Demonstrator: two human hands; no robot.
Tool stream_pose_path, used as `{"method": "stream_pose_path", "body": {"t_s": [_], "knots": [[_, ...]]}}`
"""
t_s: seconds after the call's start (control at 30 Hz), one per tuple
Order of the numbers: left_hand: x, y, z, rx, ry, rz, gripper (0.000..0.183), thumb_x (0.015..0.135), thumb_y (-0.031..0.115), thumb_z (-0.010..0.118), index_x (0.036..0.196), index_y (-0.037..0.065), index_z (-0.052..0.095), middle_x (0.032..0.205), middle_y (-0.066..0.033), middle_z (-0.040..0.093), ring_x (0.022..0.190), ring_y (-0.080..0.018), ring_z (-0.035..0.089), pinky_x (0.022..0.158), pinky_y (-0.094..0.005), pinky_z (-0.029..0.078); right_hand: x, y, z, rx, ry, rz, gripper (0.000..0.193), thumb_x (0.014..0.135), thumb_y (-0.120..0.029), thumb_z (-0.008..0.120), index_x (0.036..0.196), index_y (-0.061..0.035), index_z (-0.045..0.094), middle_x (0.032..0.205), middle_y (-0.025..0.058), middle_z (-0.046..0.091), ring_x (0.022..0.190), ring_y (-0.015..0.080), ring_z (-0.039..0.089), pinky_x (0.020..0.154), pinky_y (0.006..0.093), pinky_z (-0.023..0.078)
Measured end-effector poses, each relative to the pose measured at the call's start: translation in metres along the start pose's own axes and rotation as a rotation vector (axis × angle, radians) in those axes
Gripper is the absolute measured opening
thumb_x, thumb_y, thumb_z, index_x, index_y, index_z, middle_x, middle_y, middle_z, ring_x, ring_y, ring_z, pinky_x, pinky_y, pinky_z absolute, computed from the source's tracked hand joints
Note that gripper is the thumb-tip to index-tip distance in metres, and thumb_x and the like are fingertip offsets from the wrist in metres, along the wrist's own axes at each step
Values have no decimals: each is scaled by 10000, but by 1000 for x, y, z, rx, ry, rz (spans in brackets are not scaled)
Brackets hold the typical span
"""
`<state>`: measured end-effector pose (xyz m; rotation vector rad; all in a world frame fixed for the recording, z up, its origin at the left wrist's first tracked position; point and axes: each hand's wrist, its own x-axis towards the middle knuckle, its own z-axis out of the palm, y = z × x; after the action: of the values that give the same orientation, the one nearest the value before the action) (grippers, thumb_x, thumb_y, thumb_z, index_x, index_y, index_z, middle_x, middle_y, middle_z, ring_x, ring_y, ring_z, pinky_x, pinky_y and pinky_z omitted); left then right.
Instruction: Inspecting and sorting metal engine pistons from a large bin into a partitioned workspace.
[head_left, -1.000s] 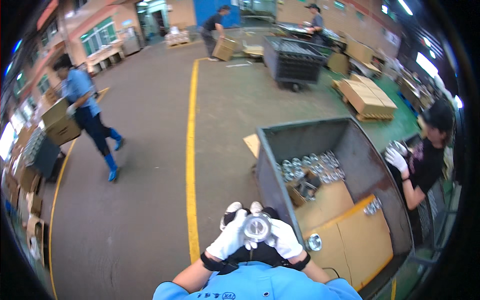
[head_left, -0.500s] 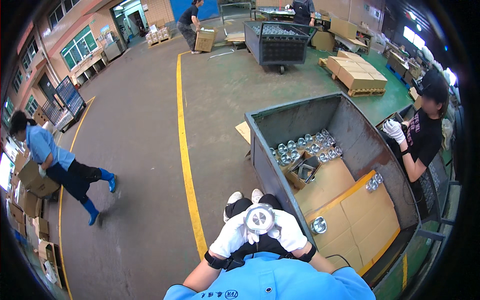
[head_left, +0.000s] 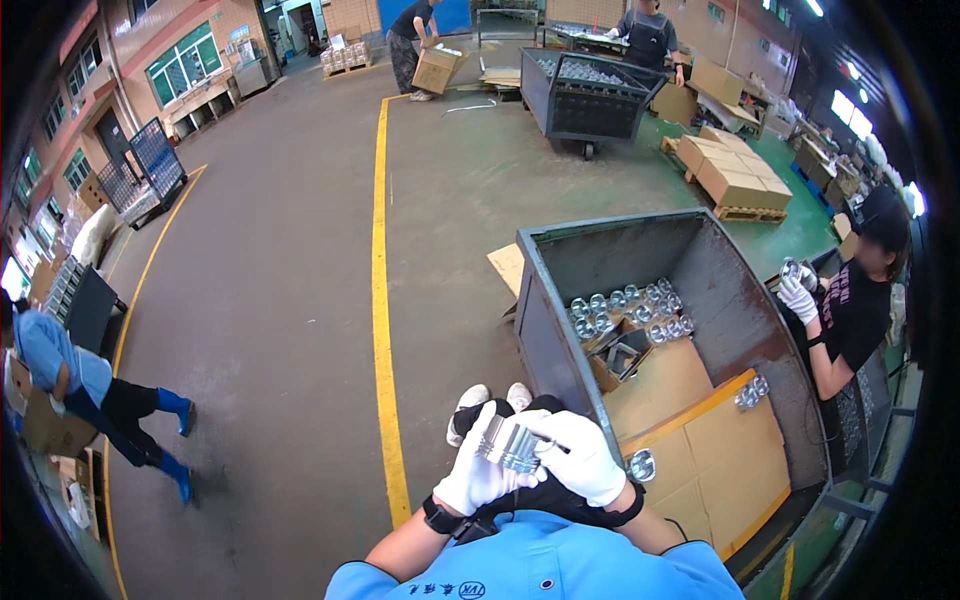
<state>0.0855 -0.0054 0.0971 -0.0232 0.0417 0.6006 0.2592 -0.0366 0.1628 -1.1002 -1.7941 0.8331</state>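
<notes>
A silvery metal piston (head_left: 509, 444) is held before my body, turned so its grooved side shows. My left hand (head_left: 474, 474), in a white glove, grips it from the left and below. My right hand (head_left: 582, 458), gloved alike, has its fingers closed at the piston's right side. Just right of my hands, one piston (head_left: 641, 464) stands on the cardboard sheet (head_left: 710, 445) inside a grey metal bin (head_left: 560, 345). More pistons (head_left: 640, 305) are grouped at the bin's far end, around a small open carton (head_left: 618, 355).
Across the bin, a person (head_left: 850, 300) in white gloves holds a piston. At far left another person (head_left: 75, 385) carries a carton. A second wheeled bin (head_left: 585, 105) and a pallet of cartons (head_left: 735, 172) stand farther back. A yellow line (head_left: 383, 300) runs along the floor.
The piston has turned from its round face toward me to its grooved side. The person at left has moved toward the picture's left edge; a person at the back has lifted a carton.
</notes>
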Motion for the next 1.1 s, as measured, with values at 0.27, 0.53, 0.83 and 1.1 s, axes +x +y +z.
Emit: {"method": "stream_pose_path", "body": {"t_s": [0.27,0.53,0.83,1.1], "knots": [[-11,-5,10,208,311,269,652,982,602,392,1361,83,504,1209,-124,628,935,-291,674,709,-402,579,-9,-4,7,-54,183,-19,424,776,-99,737,1180,-6,648,928,130,652,848,245,638,769,351,517],[-15,-7,7,303,336,289,814,936,720,335,1361,50,517,1245,-121,618,1067,-269,635,882,-419,537,-4,1,12,-310,144,-188,556,634,-178,823,1148,-28,672,919,122,667,850,289,648,762,373,530],[-10,-9,10,209,213,214,949,865,808,350,1319,-10,513,1140,-157,638,978,-286,644,848,-415,542,0,-11,13,-331,178,-107,686,633,-262,838,1251,-50,629,830,44,650,759,242,620,737,359,509],[-10,-20,11,1060,528,747,842,905,769,333,1382,84,446,1207,-75,563,1106,-187,567,978,-370,459,3,-8,12,-385,190,-184,709,686,-207,809,1335,-58,566,1006,108,651,851,273,634,783,377,515]]}}
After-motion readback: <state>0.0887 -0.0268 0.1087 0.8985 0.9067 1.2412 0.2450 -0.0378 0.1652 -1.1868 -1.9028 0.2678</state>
